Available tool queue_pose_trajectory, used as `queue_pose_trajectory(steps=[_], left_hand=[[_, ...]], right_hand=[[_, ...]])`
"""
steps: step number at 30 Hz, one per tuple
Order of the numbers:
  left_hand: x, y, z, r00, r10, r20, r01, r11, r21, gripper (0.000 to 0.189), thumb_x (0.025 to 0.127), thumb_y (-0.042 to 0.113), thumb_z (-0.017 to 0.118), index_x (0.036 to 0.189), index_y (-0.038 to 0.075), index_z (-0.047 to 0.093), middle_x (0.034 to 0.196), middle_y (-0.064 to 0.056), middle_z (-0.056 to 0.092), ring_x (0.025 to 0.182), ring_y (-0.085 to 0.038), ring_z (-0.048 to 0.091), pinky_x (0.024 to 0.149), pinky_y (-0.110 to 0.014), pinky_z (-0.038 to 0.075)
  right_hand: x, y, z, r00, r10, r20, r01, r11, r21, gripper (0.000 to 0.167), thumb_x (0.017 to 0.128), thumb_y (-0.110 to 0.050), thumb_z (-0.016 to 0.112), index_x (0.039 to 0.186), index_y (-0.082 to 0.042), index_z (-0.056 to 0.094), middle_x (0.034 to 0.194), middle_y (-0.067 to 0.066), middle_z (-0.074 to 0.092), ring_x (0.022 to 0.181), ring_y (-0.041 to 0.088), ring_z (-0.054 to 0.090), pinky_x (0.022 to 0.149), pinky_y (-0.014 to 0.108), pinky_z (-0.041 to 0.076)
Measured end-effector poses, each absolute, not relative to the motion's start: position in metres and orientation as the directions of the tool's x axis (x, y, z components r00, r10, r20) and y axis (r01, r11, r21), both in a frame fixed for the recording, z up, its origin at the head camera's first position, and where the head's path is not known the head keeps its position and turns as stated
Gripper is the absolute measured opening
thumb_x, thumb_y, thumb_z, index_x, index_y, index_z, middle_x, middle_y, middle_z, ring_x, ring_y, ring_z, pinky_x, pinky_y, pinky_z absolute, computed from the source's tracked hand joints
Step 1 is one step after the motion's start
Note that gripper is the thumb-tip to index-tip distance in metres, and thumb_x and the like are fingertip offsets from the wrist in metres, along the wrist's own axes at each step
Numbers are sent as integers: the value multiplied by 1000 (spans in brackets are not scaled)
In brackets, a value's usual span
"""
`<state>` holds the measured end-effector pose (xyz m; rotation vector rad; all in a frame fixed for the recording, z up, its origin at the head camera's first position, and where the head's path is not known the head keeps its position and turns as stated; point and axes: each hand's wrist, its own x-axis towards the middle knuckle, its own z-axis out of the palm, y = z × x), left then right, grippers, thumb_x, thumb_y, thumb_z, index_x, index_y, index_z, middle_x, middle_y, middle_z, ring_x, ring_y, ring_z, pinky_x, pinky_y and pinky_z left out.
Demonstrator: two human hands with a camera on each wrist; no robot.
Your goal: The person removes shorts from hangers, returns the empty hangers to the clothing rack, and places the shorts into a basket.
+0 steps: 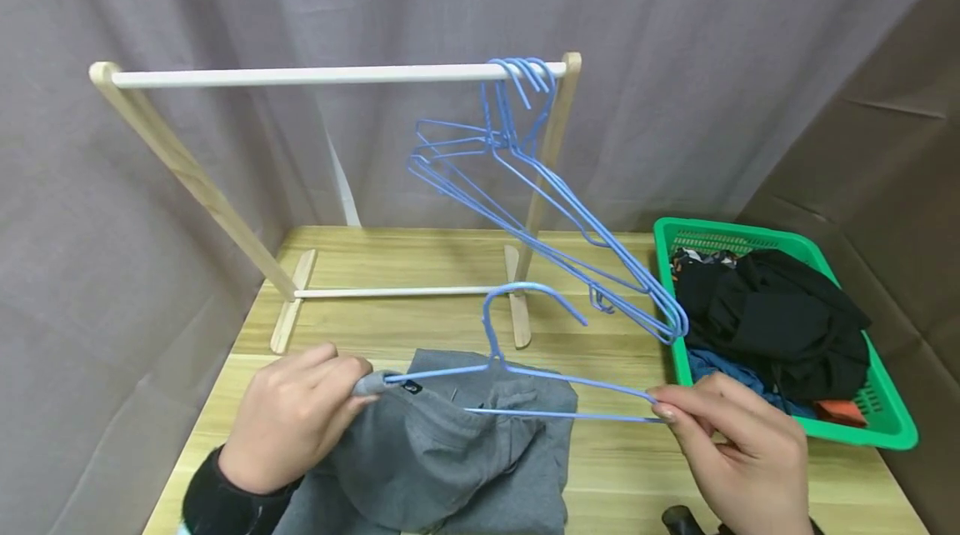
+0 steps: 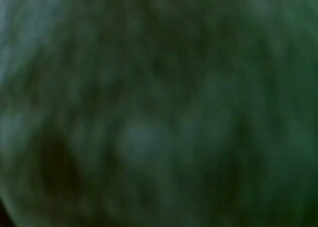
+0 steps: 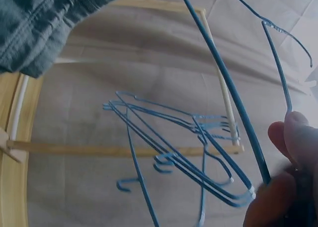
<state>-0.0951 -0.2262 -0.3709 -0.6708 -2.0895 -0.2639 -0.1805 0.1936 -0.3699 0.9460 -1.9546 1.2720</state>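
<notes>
A blue wire hanger (image 1: 577,380) spans the two hands, its hook upward. My right hand (image 1: 738,443) pinches the hanger's right end between thumb and fingers; the right wrist view also shows these fingers (image 3: 298,137) at the wire. The hanger's left end goes into the edge of a grey garment (image 1: 442,443) with a small black label. My left hand (image 1: 300,410) grips that garment edge around the hanger's end. Part of the hanger's lower bar is hidden by the cloth. More of the garment lies on the wooden table below. The left wrist view is a dark blur.
Behind stands a wooden rack with a white rail (image 1: 300,78); several blue hangers (image 1: 517,152) hang at its right end. A green basket (image 1: 900,418) with black, blue and orange clothes stands at the right. A grey curtain (image 1: 375,2) closes off the back.
</notes>
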Motion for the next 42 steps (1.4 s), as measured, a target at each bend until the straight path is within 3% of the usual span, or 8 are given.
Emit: queue_pose_trajectory(steps=[3,8,16,23,28,31,36,42], left_hand=[[-94,-231,-372,-462,355,813,549,834,-52,46,118,43,47,95,9,68,77,5,63,60,-15,49,48,-34,42],[-90,-243,-376,-480,323,816,514,857,-37,45,119,40,48,96,7,68,76,4,63,60,-15,57,49,-35,47],[-84,-257,-389,-528,280,801,454,891,-12,47,119,42,45,94,7,65,74,3,62,57,-17,60,48,-39,49],[-83,-253,-404,-547,253,798,442,897,19,46,119,42,46,94,9,65,74,6,62,55,-14,57,46,-37,47],[-80,-246,-414,-585,255,769,446,894,43,44,119,44,45,93,12,62,72,10,55,55,-10,53,45,-34,46],[-78,-244,-419,-617,248,747,433,899,59,44,119,45,45,94,12,61,71,11,52,56,-10,52,46,-34,46],[-77,-239,-425,-661,204,722,398,911,107,44,119,46,44,93,13,60,70,10,47,56,-9,49,47,-35,43],[-79,-228,-434,-688,168,706,382,911,156,45,118,49,43,95,15,61,67,14,39,55,-2,38,47,-28,37]], right_hand=[[-182,202,-369,-542,-190,819,-835,236,-498,34,102,-24,81,95,9,81,75,0,64,67,0,46,59,14,33],[-184,226,-369,-569,-106,815,-816,197,-544,26,99,-7,83,93,18,77,75,0,64,63,0,47,56,14,33],[-182,253,-370,-652,80,754,-725,225,-651,2,91,26,70,92,25,72,79,-2,69,63,2,57,56,12,43],[-182,235,-365,-611,75,788,-761,216,-611,8,93,20,74,95,27,72,79,0,69,71,1,66,63,11,48],[-180,214,-350,-593,18,805,-747,362,-558,6,95,13,76,96,18,78,82,-7,72,64,-8,62,64,8,46],[-180,198,-342,-550,-11,835,-766,405,-499,11,97,5,78,95,15,79,78,-4,72,65,-10,61,64,6,43],[-180,169,-333,-462,-32,886,-824,387,-415,16,98,-2,78,93,13,81,71,9,70,70,-9,64,65,6,39],[-180,136,-333,-423,-135,896,-853,394,-343,13,95,2,73,103,7,83,80,13,75,66,3,69,62,10,48]])
